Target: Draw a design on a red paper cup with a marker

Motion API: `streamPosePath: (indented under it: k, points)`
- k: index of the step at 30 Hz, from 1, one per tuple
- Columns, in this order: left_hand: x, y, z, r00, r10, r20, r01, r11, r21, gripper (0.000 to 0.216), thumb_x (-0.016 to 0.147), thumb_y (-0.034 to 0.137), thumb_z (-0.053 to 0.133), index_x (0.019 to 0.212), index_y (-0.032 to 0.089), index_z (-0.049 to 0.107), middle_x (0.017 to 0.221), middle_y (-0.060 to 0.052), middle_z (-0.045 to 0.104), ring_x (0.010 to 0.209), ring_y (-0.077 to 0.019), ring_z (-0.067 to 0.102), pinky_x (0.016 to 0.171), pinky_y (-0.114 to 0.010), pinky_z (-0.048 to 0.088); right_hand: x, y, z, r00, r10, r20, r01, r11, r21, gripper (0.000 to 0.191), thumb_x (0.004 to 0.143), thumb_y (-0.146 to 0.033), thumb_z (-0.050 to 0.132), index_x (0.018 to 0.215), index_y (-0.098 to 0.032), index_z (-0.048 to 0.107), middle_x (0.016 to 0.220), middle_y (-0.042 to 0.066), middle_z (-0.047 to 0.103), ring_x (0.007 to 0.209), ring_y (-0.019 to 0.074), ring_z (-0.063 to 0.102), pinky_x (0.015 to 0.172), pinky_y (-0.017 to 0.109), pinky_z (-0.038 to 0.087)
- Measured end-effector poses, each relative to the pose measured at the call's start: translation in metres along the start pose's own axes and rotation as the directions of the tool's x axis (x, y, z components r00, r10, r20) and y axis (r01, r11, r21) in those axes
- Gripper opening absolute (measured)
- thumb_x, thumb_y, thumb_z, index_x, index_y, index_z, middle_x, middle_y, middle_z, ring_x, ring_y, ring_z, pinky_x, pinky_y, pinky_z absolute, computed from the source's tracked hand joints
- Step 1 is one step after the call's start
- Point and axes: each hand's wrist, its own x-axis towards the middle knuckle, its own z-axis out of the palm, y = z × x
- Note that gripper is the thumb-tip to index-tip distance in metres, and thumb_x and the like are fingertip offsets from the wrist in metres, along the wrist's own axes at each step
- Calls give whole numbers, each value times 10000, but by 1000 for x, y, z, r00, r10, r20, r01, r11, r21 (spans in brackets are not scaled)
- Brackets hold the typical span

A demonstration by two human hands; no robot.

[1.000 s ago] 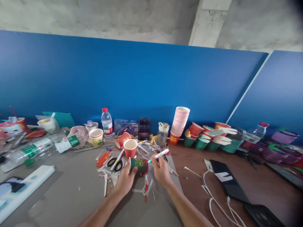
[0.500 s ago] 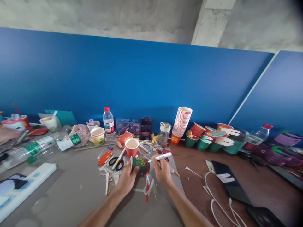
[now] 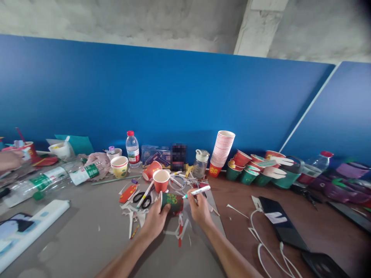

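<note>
My left hand (image 3: 156,221) is closed round a paper cup (image 3: 171,202) lying on its side in the grip, its white rim toward the left. The cup is painted dark green over red, with the printed pattern showing through. In my right hand (image 3: 199,208) is a white paint marker (image 3: 200,191), its green tip at or very near the cup's right end; whether it touches I cannot tell. Just behind the painted cup stands a red paper cup (image 3: 161,180). Black-handled scissors (image 3: 142,199) lie left of it, with another marker (image 3: 145,194) across them. Paper scraps (image 3: 180,231) lie below the cup.
A tall stack of paper cups (image 3: 222,151) and a lidded glass jar (image 3: 200,164) stand at the back. Green and red cups (image 3: 249,173) cluster to the right. Plastic bottles (image 3: 49,179) and a power strip (image 3: 31,235) lie left, a cabled phone (image 3: 282,224) right. Another person's hand (image 3: 11,160) shows far left.
The marker tip has shifted very slightly to the right, with a little gap showing beside the cup. The other person's hand at far left has moved a little. My left hand stays put.
</note>
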Motion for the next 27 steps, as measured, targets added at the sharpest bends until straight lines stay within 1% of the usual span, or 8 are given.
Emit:
streamPosePath:
  k: [3, 6, 8, 12, 16, 20, 24, 27]
  points:
    - [0, 0, 0, 1000, 9, 8, -9, 1000, 8, 347, 803, 348, 437, 1038, 144, 591, 1019, -107, 664, 975, -242, 592, 904, -355, 420, 0, -1, -1, 1000, -8, 17, 8, 1000, 13, 208, 806, -359, 502, 749, -182, 595, 694, 45, 607, 637, 174, 523, 601, 265, 383]
    - [-1, -2, 2, 1000, -6, -25, 7, 999, 37, 365, 794, 338, 444, 1068, 142, 587, 1048, -115, 657, 994, -248, 587, 908, -366, 416, 0, -1, -2, 1000, 7, -27, -7, 1000, 1, 212, 807, -365, 499, 759, -183, 597, 697, 49, 612, 642, 179, 528, 604, 270, 390]
    - [-2, -3, 4, 999, -17, -43, 19, 999, 44, 390, 784, 326, 460, 1109, 143, 571, 1076, -114, 650, 1025, -252, 576, 920, -371, 407, 0, 0, -2, 999, -5, -39, 4, 1000, -19, 218, 813, -363, 488, 765, -182, 600, 733, 63, 625, 664, 185, 538, 608, 274, 400]
    - [-2, -5, 5, 999, -19, -43, 20, 1000, 23, 455, 778, 311, 477, 1200, 146, 512, 1104, -110, 644, 1055, -254, 566, 927, -373, 405, 0, 1, -1, 999, -47, 8, 47, 999, -21, 211, 825, -339, 474, 774, -180, 603, 783, 79, 636, 716, 194, 555, 621, 273, 414]
    - [-2, -7, 6, 999, -10, -44, 11, 1000, 19, 459, 775, 306, 488, 1204, 143, 512, 1117, -117, 638, 1068, -265, 562, 938, -389, 399, 1, 1, -1, 999, -38, -32, 37, 998, -51, 207, 819, -330, 480, 752, -172, 596, 737, 69, 631, 682, 184, 554, 628, 269, 418]
    - [-2, -8, 6, 999, -3, -33, 3, 1000, 0, 470, 781, 301, 491, 1221, 135, 499, 1159, -123, 617, 1114, -273, 531, 960, -400, 381, -1, 0, -1, 997, -72, 12, 72, 995, -68, 246, 839, -343, 447, 774, -154, 592, 758, 74, 635, 678, 175, 561, 609, 254, 425]
    - [-3, -9, 6, 999, -2, -32, 2, 1000, -2, 472, 788, 303, 487, 1230, 137, 493, 1196, -126, 594, 1133, -275, 518, 973, -402, 367, -1, 2, -1, 996, -79, -27, 76, 992, -102, 247, 842, -345, 442, 769, -152, 579, 711, 67, 628, 623, 163, 555, 555, 241, 422]
    - [-3, -9, 6, 1000, -10, -30, 9, 1000, -13, 485, 784, 303, 498, 1243, 147, 482, 1197, -122, 595, 1135, -274, 517, 971, -398, 370, -1, 2, -1, 994, -104, -20, 101, 990, -98, 224, 837, -319, 449, 763, -154, 581, 721, 65, 629, 632, 161, 559, 556, 239, 425]
